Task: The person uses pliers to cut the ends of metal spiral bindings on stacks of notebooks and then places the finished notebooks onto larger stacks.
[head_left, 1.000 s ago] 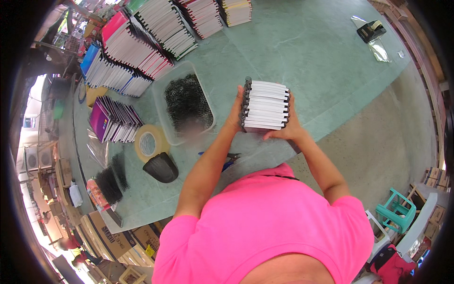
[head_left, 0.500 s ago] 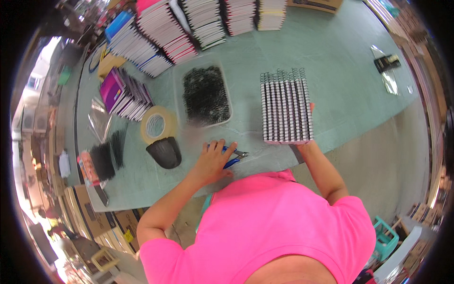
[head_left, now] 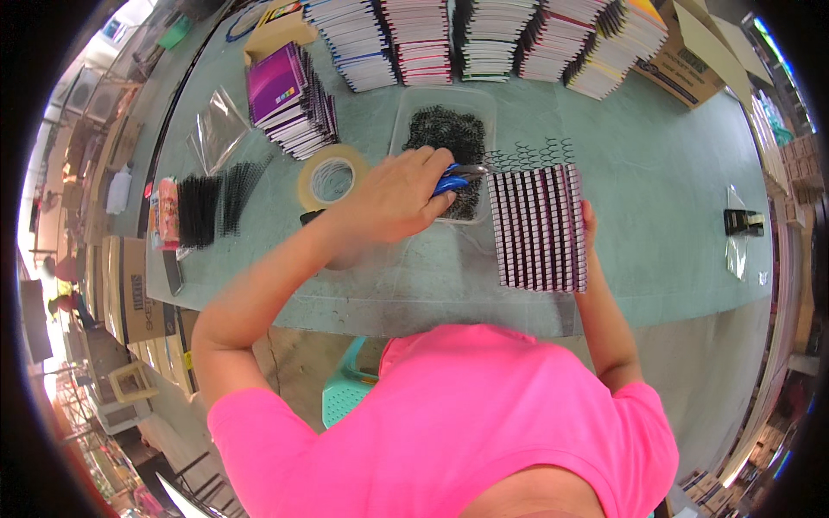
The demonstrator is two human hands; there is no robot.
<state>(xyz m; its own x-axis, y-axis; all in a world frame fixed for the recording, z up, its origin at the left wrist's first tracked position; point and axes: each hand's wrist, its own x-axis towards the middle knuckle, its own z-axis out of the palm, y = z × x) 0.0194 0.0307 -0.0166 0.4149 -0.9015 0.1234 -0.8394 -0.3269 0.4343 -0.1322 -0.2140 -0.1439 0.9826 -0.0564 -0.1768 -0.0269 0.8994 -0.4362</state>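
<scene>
Near front edge of table (head_left: pixel 414 298): we find right hand (head_left: pixel 589 229), partly hidden, clamped on right side of bound notebook stack (head_left: pixel 537 229), black spirals showing; whether base rests on table, we cannot tell. Left hand (head_left: pixel 399 194) closed round blue-handled cutters (head_left: pixel 451 182), tips just beside coil ends (head_left: pixel 528 155) at stack's upper left corner; contact we cannot confirm. Beyond, clear tub (head_left: pixel 494 121) of black coils (head_left: pixel 445 129). Toward far left corner, purple notebooks (head_left: pixel 281 91). Along far edge, we record row of notebook stacks (head_left: pixel 498 39); open carton (head_left: pixel 682 67) at far right corner.
</scene>
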